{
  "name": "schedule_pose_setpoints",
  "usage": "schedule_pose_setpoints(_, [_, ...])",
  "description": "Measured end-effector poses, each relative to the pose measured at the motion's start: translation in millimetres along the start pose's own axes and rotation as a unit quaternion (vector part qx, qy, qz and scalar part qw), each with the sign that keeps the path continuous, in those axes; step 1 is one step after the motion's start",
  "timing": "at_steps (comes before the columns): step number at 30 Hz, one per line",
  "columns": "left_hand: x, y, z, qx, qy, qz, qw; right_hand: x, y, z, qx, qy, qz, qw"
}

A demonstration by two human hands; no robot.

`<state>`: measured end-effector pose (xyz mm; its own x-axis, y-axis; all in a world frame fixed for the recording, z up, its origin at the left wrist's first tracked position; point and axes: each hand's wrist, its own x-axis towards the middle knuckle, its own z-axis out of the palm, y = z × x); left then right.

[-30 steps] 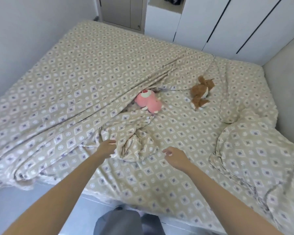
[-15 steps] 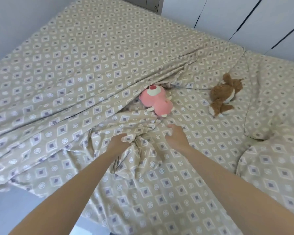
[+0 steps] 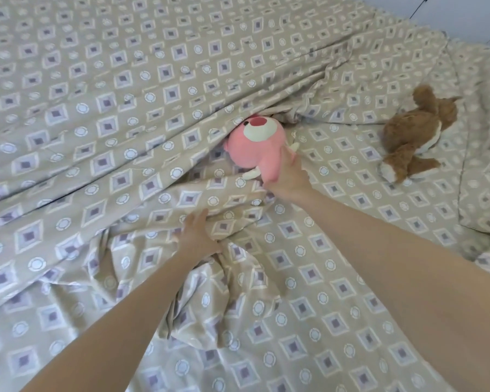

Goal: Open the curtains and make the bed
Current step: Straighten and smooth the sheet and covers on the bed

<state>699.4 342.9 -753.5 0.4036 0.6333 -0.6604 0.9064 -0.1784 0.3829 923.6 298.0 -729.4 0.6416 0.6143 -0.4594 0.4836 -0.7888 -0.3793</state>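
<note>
Head view: a beige bed sheet [image 3: 337, 321] printed with grey squares and white rings covers the mattress, and a matching quilt [image 3: 96, 108] lies over its left part, its edge bunched into folds near the middle, while a matching pillow [image 3: 484, 171] sits at the right edge. A brown plush animal [image 3: 413, 137] lies on the bare sheet well right of a pink plush toy [image 3: 258, 142], whose head pokes out from under the quilt's edge. The right hand [image 3: 286, 176] grasps the pink toy's body with curled fingers, and the left hand [image 3: 195, 233] rests flat, fingers straight, on the bunched quilt folds.
</note>
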Motion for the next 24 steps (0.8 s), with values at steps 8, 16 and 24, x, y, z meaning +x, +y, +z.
schedule_pose_setpoints(8, [-1,1,9,0.091,0.024,0.005,0.996,-2,18,2,-0.06,0.107,-0.011,0.992])
schedule_pose_setpoints(16, [-41,37,-15,0.086,0.06,0.036,0.994,-64,46,-51,0.383,0.03,0.238,0.892])
schedule_pose_setpoints(24, [-106,106,-51,0.087,0.054,0.043,0.994,-143,106,-172,0.625,0.103,0.369,0.68])
